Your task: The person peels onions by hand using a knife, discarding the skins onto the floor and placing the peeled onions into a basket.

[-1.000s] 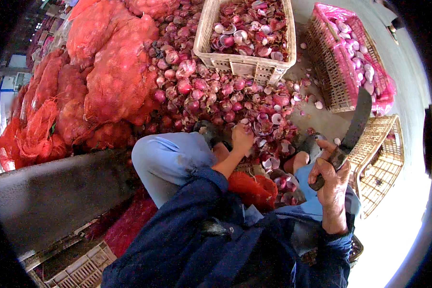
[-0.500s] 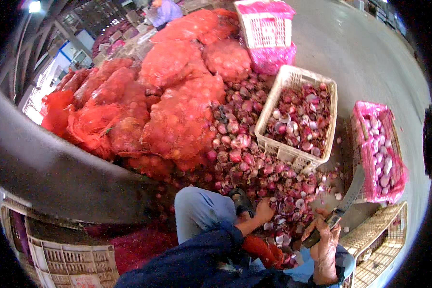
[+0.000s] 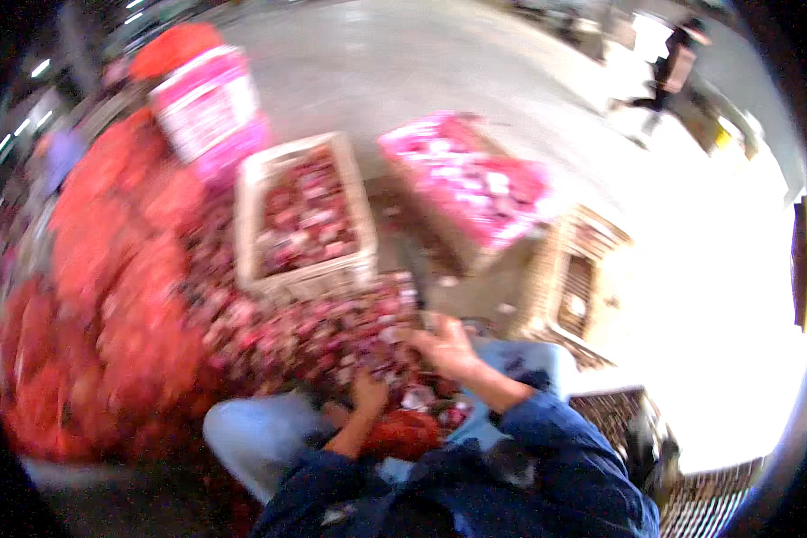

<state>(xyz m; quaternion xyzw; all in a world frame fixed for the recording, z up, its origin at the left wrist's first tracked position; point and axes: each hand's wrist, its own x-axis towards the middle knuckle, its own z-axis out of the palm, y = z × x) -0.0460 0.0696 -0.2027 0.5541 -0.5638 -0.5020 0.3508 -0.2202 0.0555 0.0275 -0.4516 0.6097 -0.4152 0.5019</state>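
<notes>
The head view is smeared by motion. My left hand (image 3: 368,393) reaches down among loose red onions (image 3: 305,345) between my knees; its fingers are too blurred to read. Close by on the right, my right hand (image 3: 446,348) grips a knife, whose dark blade (image 3: 418,285) points away from me. The handle is mostly hidden by the fingers. A red cloth or net (image 3: 403,434) lies between my legs, with pale and purple onion pieces beside it.
Ahead stands a cream crate (image 3: 365,242) of onions. Right of it is a pink-lined crate (image 3: 412,184) with pale, peeled-looking onions, then another cream crate (image 3: 547,269). Red mesh sacks (image 3: 117,269) pile up on the left. A person (image 3: 677,67) walks at the far right.
My view has swung to the right, so the crates and sacks sit further left and a bright floor area shows. My right hand still has the knife, its blade pointing more straight ahead.
</notes>
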